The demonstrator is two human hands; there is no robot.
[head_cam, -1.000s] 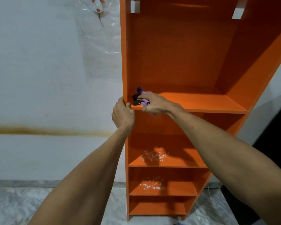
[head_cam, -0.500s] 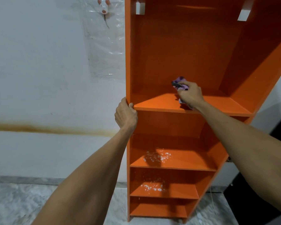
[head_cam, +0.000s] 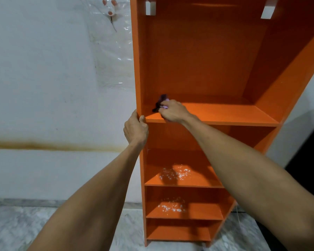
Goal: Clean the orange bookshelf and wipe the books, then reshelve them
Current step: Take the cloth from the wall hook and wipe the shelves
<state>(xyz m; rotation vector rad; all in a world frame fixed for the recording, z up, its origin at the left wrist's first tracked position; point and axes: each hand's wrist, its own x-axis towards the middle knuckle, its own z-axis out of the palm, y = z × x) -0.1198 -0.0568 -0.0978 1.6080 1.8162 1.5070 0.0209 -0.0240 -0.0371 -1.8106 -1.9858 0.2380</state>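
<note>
Cloth [head_cam: 161,102] on shelf [head_cam: 225,115], left end; wall [head_cam: 53,87] left of bookshelf [head_cam: 137,69].

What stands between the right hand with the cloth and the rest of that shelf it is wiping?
Nothing visible. The right hand presses the purple cloth at the left end of the shelf board, and the board lies bare to its right end.

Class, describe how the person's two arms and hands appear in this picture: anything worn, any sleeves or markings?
Both forearms are bare, with no sleeves in view. The left hand and right hand wear no gloves. No watch, bracelet or ring shows on either, and no markings are visible. The upper arms lie outside the picture.
</note>
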